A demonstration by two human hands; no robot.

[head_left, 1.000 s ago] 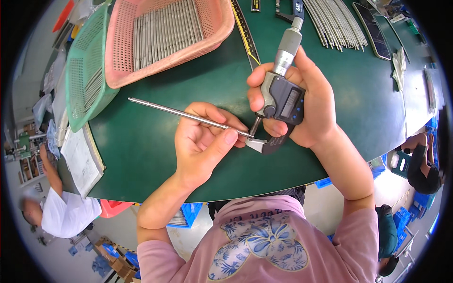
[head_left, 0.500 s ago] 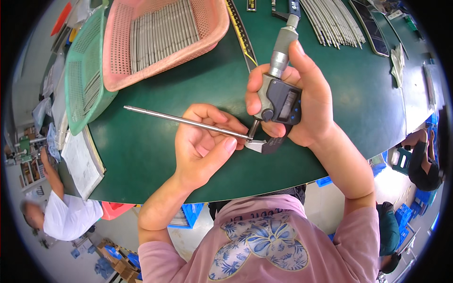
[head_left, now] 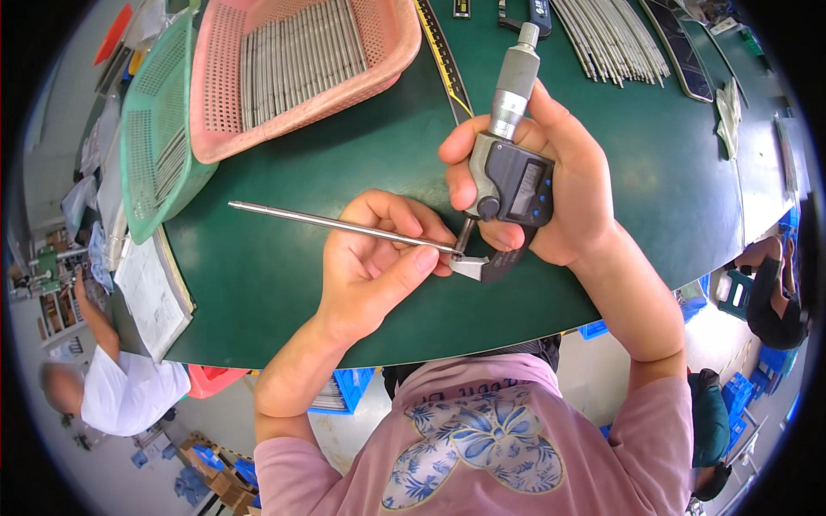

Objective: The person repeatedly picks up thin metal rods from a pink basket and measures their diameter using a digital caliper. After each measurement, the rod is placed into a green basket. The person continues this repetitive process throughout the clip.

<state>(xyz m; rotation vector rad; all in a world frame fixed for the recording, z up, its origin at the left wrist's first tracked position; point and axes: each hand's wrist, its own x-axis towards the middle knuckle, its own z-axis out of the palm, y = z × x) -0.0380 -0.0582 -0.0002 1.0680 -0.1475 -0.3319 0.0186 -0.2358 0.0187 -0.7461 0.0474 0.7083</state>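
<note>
My left hand (head_left: 376, 267) pinches a thin, shiny metal rod (head_left: 331, 222) near its right end, with the long free part pointing up and to the left. In my right hand (head_left: 568, 185) is a digital micrometer (head_left: 514, 176), its fingers wrapped round the grey and black body and its thimble pointing away from me. The rod's right end lies at the micrometer's jaws, between the spindle and the anvil tip. Whether both faces touch the rod is too small to tell.
A pink basket (head_left: 391, 73) full of metal rods stands at the far left, beside a green basket (head_left: 138, 185). More rods (head_left: 607, 39) and a phone (head_left: 680, 52) lie at the far right. A ruler (head_left: 440, 52), papers (head_left: 151, 292) and a seated person (head_left: 129, 391) are also around.
My right fingers on the micrometer have shifted slightly, with the index finger away from the thimble. The rod stays at the jaws, and my left hand has hardly moved.
</note>
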